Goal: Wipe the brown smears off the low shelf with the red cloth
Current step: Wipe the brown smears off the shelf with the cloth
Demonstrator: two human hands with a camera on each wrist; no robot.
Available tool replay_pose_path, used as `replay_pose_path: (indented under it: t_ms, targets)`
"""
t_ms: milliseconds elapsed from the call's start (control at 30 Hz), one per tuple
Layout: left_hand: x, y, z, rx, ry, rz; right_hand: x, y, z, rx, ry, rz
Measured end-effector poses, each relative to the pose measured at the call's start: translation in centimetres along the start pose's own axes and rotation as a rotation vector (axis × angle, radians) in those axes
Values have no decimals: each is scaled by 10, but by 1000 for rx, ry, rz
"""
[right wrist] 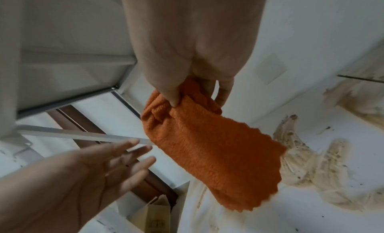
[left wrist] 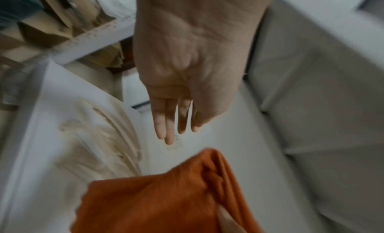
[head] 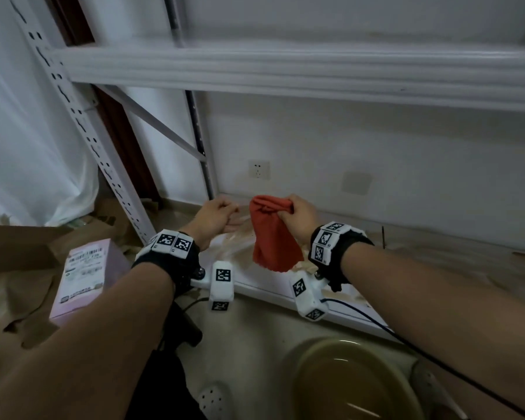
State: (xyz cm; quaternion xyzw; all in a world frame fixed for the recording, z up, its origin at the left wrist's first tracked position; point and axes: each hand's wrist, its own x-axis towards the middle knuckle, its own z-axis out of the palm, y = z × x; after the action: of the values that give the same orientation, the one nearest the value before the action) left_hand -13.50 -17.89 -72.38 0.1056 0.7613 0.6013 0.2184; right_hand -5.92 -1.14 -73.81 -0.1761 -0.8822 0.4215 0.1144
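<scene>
Upper shelf beam [head: 285, 68] overhangs; low shelf [head: 406, 247] stays reachable from front.

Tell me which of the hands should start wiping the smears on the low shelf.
Right. The right hand already grips the bunched top of the red cloth, which hangs just above the brown smears on the low shelf. The left hand is beside it, fingers straight, holding nothing.

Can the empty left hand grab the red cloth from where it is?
Probably yes. The left hand is open beside the red cloth, which dangles from the right hand, and nothing sits between them.
</scene>
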Motion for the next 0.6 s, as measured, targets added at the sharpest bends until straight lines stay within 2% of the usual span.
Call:
replay_pose_path:
  t_ms: [100,333,600]
  targets:
    - [31,-35,-15,123,74,-59,19,21,16,-35,-38,12]
    - [98,-114,-49,451,117,-212,48,57,56,-241,-148,30]
    - [142,-170,-65,603,133,-303,76,84,109,-340,-295,-105]
